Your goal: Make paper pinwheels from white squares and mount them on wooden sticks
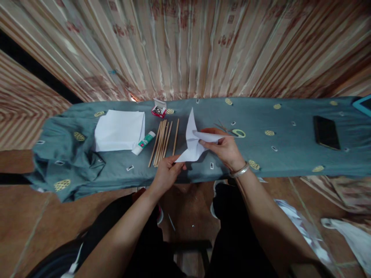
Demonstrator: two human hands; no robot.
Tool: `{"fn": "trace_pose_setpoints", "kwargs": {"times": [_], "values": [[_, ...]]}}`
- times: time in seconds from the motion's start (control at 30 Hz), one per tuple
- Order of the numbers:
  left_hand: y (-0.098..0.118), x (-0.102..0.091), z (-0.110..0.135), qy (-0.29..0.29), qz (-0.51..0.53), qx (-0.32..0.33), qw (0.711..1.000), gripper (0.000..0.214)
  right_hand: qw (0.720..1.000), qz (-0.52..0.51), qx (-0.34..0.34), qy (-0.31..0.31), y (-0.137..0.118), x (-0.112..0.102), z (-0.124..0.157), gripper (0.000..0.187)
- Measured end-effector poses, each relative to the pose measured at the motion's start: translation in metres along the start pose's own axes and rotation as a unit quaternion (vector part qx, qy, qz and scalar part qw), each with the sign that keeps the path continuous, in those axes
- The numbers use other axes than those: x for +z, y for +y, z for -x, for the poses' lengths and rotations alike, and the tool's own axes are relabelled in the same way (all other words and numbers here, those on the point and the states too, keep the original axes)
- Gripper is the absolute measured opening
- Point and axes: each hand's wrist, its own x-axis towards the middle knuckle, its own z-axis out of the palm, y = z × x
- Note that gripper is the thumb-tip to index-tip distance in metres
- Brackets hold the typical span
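Note:
A white paper pinwheel (191, 143) with pointed arms is held up above the cloth-covered table, between my two hands. My left hand (167, 172) is closed on its lower left tip. At its right side my right hand (227, 151) grips the paper, the thumb pressed near the centre. Just beyond that hand lie scissors (239, 133) with yellow-green handles, partly hidden. Several thin wooden sticks (161, 143) lie left of the pinwheel, one apart from the others. Beside them are a green and white glue stick (144, 143) and a stack of white paper (119, 131).
A small red box (159, 111) of shiny metal bits stands open near the table's back edge. To the right lie a dark phone (326, 132) and a blue-edged device (363, 105). A pleated curtain (185, 50) hangs behind the blue-green tablecloth (284, 150).

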Motion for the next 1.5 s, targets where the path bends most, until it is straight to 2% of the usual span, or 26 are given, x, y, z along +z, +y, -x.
{"fn": "trace_pose_setpoints", "kwargs": {"times": [0.33,0.57,0.67,0.8,0.93,1.0,1.07,1.23,1.3,1.5], "values": [[-0.001,0.001,-0.003,0.009,0.089,-0.059,0.994,0.039,1.0,-0.009,-0.011,-0.007,0.001,-0.002,-0.007,0.049],[0.001,0.003,-0.003,0.024,0.106,-0.054,0.993,0.034,0.997,-0.068,-0.04,-0.007,-0.006,-0.001,-0.009,0.041],[0.003,0.005,-0.005,0.031,0.141,-0.049,0.988,0.034,0.995,-0.077,-0.057,0.028,-0.001,-0.003,-0.011,0.047],[0.007,0.007,-0.011,0.067,0.204,-0.041,0.976,0.033,0.99,-0.064,-0.063,0.107,0.009,-0.004,-0.014,0.053],[0.014,0.009,-0.018,0.092,0.252,-0.032,0.963,0.034,0.986,-0.034,-0.064,0.148,0.012,0.003,-0.01,0.042],[0.018,0.009,-0.021,0.097,0.274,-0.026,0.957,0.033,0.99,-0.011,-0.053,0.131,0.011,0.009,-0.006,0.036],[0.021,0.01,-0.023,0.105,0.302,-0.023,0.947,0.032,0.996,0.015,-0.035,0.085,0.009,0.017,0.0,0.036],[0.028,0.01,-0.028,0.118,0.356,-0.027,0.927,0.032,0.995,0.041,0.0,-0.091,0.003,0.037,0.016,0.039],[0.03,0.009,-0.029,0.122,0.367,-0.028,0.922,0.035,0.989,0.053,0.01,-0.139,0.001,0.042,0.021,0.04],[0.031,0.008,-0.032,0.128,0.383,-0.031,0.914,0.036,0.976,0.085,0.02,-0.201,0.004,0.05,0.027,0.036]]}}
